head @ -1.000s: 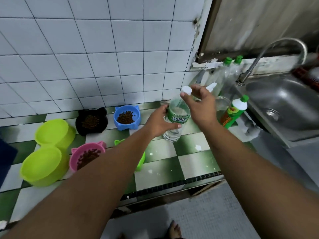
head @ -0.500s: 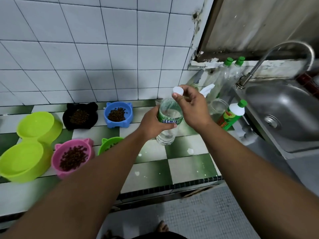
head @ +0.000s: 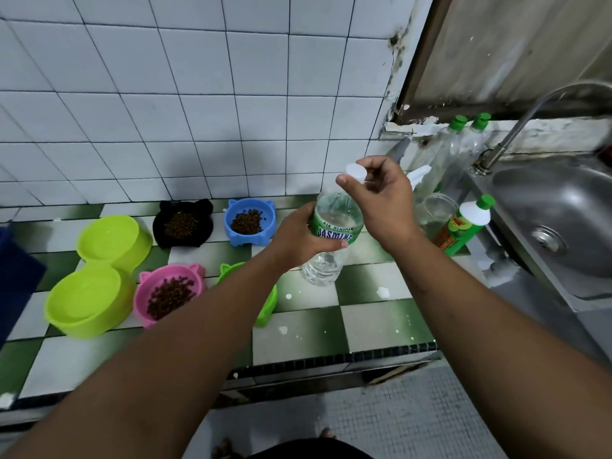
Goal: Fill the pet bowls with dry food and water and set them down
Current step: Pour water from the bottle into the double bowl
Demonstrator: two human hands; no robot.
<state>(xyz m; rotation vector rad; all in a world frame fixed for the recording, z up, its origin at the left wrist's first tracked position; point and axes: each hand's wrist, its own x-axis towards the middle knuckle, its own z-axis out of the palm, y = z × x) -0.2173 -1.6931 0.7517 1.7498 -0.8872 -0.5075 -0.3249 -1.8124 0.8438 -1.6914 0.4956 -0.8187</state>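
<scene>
My left hand [head: 298, 238] grips a clear water bottle [head: 326, 260] with a green label, held just above the tiled counter [head: 374, 313]. My right hand [head: 381, 197] pinches the bottle's white cap [head: 356, 170] at the neck. Three cat-shaped bowls hold dry food: a black bowl [head: 182, 223], a blue bowl [head: 250, 221] and a pink bowl [head: 170, 291]. A green cat-shaped bowl [head: 266, 301] is mostly hidden under my left forearm. Two round lime bowls [head: 99, 270] sit joined at the left, and their contents cannot be made out.
A green detergent bottle [head: 463, 226] and a clear jar [head: 435, 212] stand right of the water bottle. Two green-capped bottles [head: 460, 140] and a white spray nozzle [head: 419, 172] sit by the wall. A steel sink [head: 556, 220] with a curved tap [head: 516, 127] lies at right. A dark blue object [head: 16, 276] is at far left.
The camera view shifted, bringing the bowls more toward the centre. My hands kept their hold on the bottle and cap, and the cap now sits slightly above the neck.
</scene>
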